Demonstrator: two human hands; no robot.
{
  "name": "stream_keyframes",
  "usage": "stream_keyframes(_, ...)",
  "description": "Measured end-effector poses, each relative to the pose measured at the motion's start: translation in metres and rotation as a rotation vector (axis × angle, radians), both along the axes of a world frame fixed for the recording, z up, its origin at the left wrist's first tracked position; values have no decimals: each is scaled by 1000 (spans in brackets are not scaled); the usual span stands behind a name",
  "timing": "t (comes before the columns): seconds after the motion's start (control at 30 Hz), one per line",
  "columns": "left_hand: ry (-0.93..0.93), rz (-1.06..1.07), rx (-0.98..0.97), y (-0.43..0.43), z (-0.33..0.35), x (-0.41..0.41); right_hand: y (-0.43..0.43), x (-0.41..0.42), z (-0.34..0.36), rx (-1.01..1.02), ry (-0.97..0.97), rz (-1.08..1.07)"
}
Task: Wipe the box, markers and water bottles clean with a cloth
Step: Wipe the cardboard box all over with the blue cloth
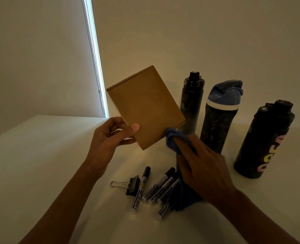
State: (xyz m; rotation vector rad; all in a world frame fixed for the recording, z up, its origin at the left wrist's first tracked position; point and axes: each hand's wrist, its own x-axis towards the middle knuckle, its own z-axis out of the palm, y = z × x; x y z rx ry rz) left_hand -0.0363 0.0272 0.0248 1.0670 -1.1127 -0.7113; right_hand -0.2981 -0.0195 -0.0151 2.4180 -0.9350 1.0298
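My left hand (113, 136) holds a flat brown cardboard box (145, 106) tilted up above the table, thumb on its front face near the lower left corner. My right hand (202, 166) grips a blue cloth (172, 140) bunched over its fingers, touching the box's lower right edge. More of the cloth hangs down to the table under that hand. Several black-and-white markers (156, 189) lie on the table below the box. Three water bottles stand at the right: a black one (192, 103), a dark one with a blue lid (219, 117), and a black one with coloured letters (263, 140).
A black binder clip (128, 184) lies left of the markers on the white table (40, 155). A wall rises close behind the bottles. A window blind with a bead chain (94, 67) hangs at the back left.
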Motion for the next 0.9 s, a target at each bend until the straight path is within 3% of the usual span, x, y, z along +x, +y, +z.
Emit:
stream_keyframes(0.1, -1, -8, 0, 0, -1, 0, -13, -11, 0, 170, -143, -137)
stream_keyframes(0.17, 6, 1, 3, 0, -3, -1, -11, -9, 1, 174, -144, -133)
stream_keyframes(0.27, 41, 8, -2, 0, -5, -5, 6, 6, -3, -13, -8, 21)
stream_keyframes(0.4, 47, 16, -10, 1, -3, -8, 15, 29, -21, -16, 197, 77)
stream_keyframes(0.5, 65, 15, 3, 0, 0, -6, 13, 22, -8, 29, 90, 113)
stream_keyframes(0.63, 97, -20, 88, -2, 2, 0, 3, 1, 10, -12, -106, -66)
stream_keyframes(0.9, 129, -101, 272, 0, 2, -6, -5, -8, 16, -80, -156, -117)
